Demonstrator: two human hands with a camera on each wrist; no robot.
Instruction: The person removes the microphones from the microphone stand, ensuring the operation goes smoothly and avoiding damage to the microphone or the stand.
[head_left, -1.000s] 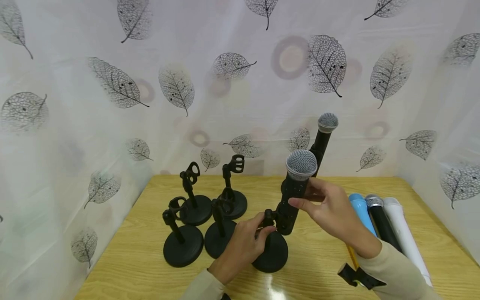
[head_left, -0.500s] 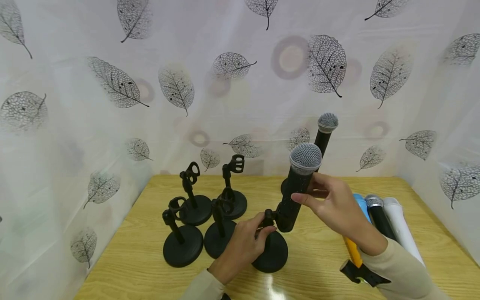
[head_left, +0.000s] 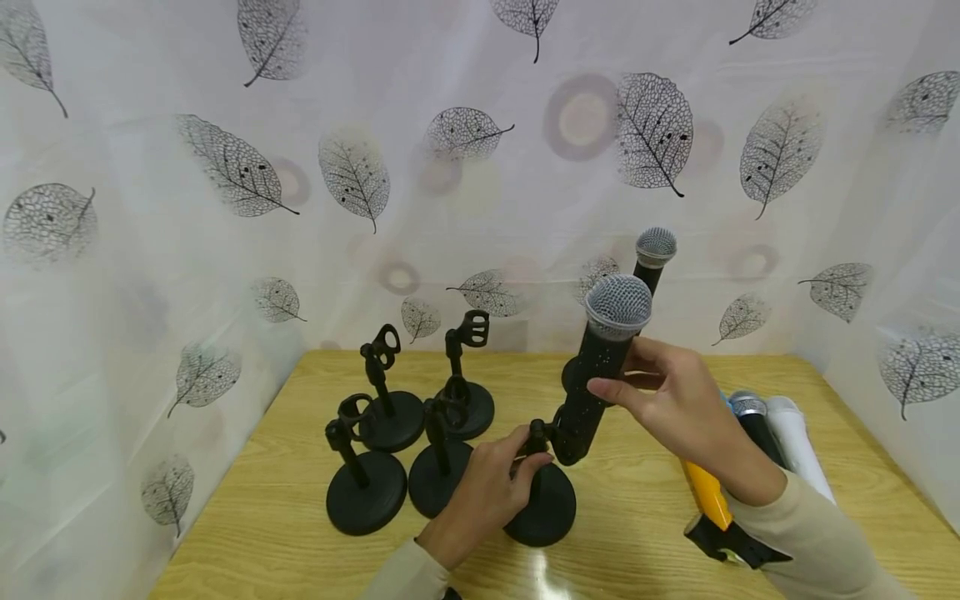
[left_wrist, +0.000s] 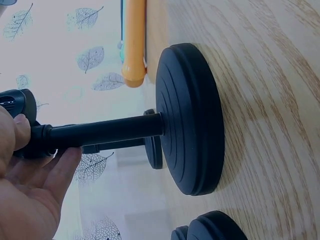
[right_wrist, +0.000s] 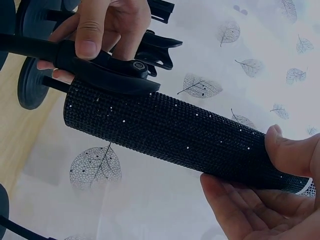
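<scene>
My right hand (head_left: 678,412) pinches the upper body of a black, studded microphone (head_left: 596,379) with a silver mesh head, tilted with its head up and to the right. Its lower end sits at the clip (right_wrist: 117,82) of a black desktop microphone stand (head_left: 543,508). My left hand (head_left: 487,479) grips that stand just below the clip, its thumb and fingers around the top of the post (left_wrist: 110,129). The stand's round base is flat on the table. Another black microphone (head_left: 655,254), with a silver head, stands tilted behind, partly hidden by the held one.
Several black stands with bare clips (head_left: 367,492) are grouped on the table's left. On the right lie an orange microphone (head_left: 707,492), a black one (head_left: 757,421), a white one (head_left: 798,442) and a blue one mostly hidden by my arm. Leaf-patterned sheeting (head_left: 480,208) encloses the table.
My right hand has moved up and slightly right, drawing the microphone upward through the clip. My left hand and the stand have stayed in place. More of the orange microphone shows.
</scene>
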